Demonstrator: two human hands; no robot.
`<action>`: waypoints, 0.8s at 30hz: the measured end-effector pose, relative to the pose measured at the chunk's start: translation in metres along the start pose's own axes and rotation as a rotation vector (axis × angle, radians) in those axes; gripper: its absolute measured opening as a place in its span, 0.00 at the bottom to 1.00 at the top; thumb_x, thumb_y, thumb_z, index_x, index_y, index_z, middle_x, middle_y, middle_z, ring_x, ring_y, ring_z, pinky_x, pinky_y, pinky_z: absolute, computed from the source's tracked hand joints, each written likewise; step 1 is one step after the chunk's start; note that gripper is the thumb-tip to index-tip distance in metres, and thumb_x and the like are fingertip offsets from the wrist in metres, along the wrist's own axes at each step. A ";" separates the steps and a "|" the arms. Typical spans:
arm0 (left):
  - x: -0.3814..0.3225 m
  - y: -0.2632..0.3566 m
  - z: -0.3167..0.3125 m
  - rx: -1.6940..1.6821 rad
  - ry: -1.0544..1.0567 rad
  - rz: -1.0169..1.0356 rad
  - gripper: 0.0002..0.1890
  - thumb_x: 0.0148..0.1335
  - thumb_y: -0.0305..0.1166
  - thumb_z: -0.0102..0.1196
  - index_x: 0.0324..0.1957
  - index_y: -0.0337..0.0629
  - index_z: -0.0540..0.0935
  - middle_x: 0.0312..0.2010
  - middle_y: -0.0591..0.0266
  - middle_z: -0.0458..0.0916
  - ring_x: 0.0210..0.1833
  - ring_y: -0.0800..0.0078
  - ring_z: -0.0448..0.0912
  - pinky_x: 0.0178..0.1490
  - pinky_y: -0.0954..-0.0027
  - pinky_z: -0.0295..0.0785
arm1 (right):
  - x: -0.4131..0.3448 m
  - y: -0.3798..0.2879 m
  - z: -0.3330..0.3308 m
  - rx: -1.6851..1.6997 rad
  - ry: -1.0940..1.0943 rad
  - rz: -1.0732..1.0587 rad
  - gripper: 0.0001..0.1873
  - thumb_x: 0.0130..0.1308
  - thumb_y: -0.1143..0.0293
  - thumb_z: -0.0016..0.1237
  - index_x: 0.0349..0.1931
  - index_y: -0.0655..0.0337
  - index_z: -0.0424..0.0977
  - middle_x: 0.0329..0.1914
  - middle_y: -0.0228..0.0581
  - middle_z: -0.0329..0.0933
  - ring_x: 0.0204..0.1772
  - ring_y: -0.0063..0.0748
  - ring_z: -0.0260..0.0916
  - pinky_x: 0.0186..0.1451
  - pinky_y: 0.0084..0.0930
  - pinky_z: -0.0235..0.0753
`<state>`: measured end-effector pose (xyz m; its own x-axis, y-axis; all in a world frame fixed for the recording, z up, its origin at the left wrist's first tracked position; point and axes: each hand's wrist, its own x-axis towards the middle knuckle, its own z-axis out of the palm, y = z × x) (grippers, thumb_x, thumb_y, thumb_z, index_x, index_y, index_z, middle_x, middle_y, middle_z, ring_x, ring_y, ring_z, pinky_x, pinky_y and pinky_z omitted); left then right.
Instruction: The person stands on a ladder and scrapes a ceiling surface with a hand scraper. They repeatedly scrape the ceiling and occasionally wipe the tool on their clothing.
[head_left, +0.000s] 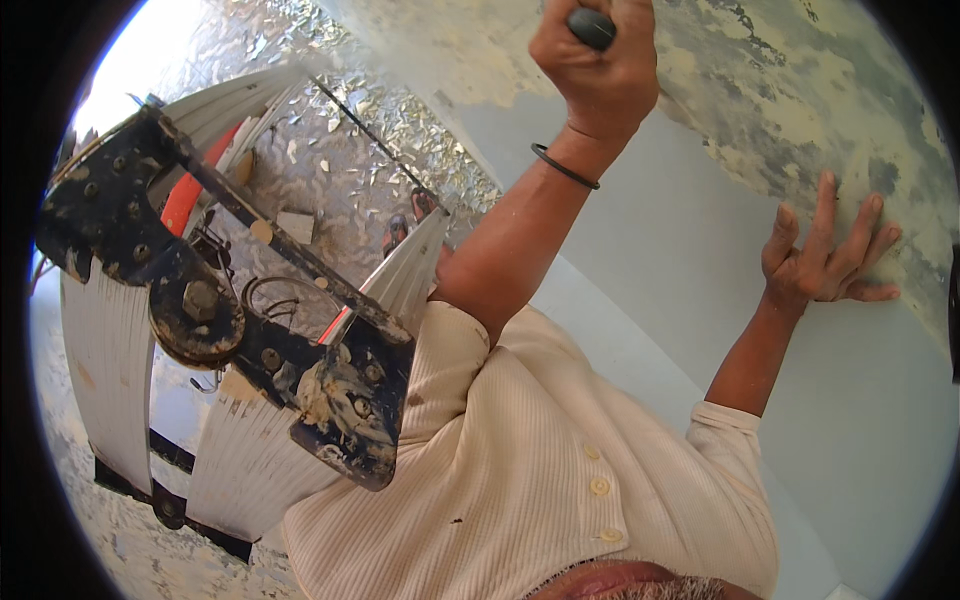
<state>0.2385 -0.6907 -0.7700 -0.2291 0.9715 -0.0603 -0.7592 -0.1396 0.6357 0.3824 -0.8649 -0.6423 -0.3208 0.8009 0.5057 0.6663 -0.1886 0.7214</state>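
My left hand (600, 71) is raised at the top of the view, closed around a tool whose rounded black handle end (592, 28) shows. The rest of that tool is hidden or beyond the frame. My right hand (825, 251) lies spread against the wall with nothing in it, its fingertips on a patchy stripped area (795, 97). Below the fingers the wall keeps smooth pale grey-blue paint (645, 232). A dark band circles my left wrist.
Close on the left stands a white folding ladder (105, 375) with a black bolted metal hinge (199, 300). Paint flakes (382, 112) litter the patterned floor near sandalled feet (397, 232). Behind the hinge are a red curved object (187, 191), a small block (296, 225) and a metal hook (206, 385).
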 end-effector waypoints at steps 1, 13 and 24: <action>0.004 0.012 0.005 -0.069 0.016 -0.020 0.18 0.73 0.26 0.60 0.27 0.44 0.66 0.14 0.73 0.68 0.15 0.88 0.66 0.17 0.78 0.61 | 0.001 -0.001 0.000 0.003 0.004 -0.003 0.32 0.78 0.32 0.32 0.48 0.39 0.88 0.69 0.43 0.75 0.83 0.48 0.56 0.85 0.60 0.09; -0.032 0.004 0.019 0.099 0.028 0.245 0.21 0.66 0.33 0.71 0.26 0.44 0.69 0.15 0.76 0.65 0.20 0.89 0.62 0.22 0.79 0.56 | 0.000 0.000 0.002 0.011 0.008 0.009 0.32 0.78 0.31 0.31 0.48 0.38 0.88 0.70 0.42 0.76 0.83 0.47 0.56 0.85 0.61 0.09; -0.032 0.005 0.019 0.082 -0.074 0.382 0.21 0.67 0.32 0.71 0.26 0.44 0.69 0.13 0.74 0.66 0.18 0.89 0.64 0.20 0.79 0.57 | 0.001 0.001 0.001 0.005 -0.001 0.004 0.33 0.77 0.30 0.30 0.49 0.36 0.87 0.68 0.39 0.77 0.84 0.47 0.55 0.85 0.61 0.08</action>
<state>0.2536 -0.7183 -0.7503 -0.4385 0.8644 0.2460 -0.5762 -0.4805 0.6611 0.3829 -0.8640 -0.6416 -0.3175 0.8005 0.5084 0.6708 -0.1894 0.7170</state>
